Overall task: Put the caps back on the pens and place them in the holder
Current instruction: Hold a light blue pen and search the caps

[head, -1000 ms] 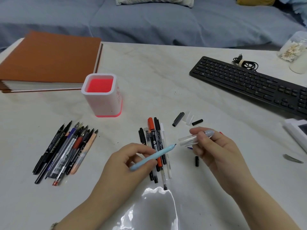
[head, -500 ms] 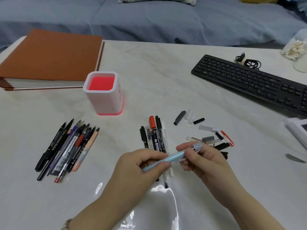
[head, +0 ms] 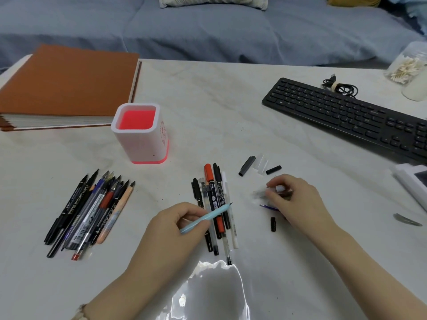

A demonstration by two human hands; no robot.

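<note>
At the far left, a thick brown album (head: 64,84) lies on the pale table (head: 208,107). The table surface looks like marble, with grey veins and a few small dark specks. In front of the album lies a bundle of uncapped pens (head: 90,213), their tips pointing away from the person. The holder (head: 141,132), white with a pink inside and a pink base, stands upright just beside the album's near corner.

The left hand (head: 171,227) pinches a light blue pen (head: 205,218) between the thumb and curled fingers. Its dark tip is bare and points up and to the right, above a row of pens (head: 217,204) that lie side by side, several with caps on. A shiny plastic bag (head: 215,292) lies at the near edge, between the forearms.

To the right of the row, some loose caps (head: 247,166) lie close together, and a short black cap (head: 273,224) lies near the right wrist. The right hand (head: 298,199) is low over the table with its fingers curled. It is blurred, with something clear at the fingertips, so I cannot tell whether it grips anything.

Further right lies a black keyboard (head: 346,118), with a coiled cable (head: 339,87) behind it and a jar of cotton swabs (head: 409,65) at the edge. Behind the table is a blue-grey sofa (head: 208,26).
</note>
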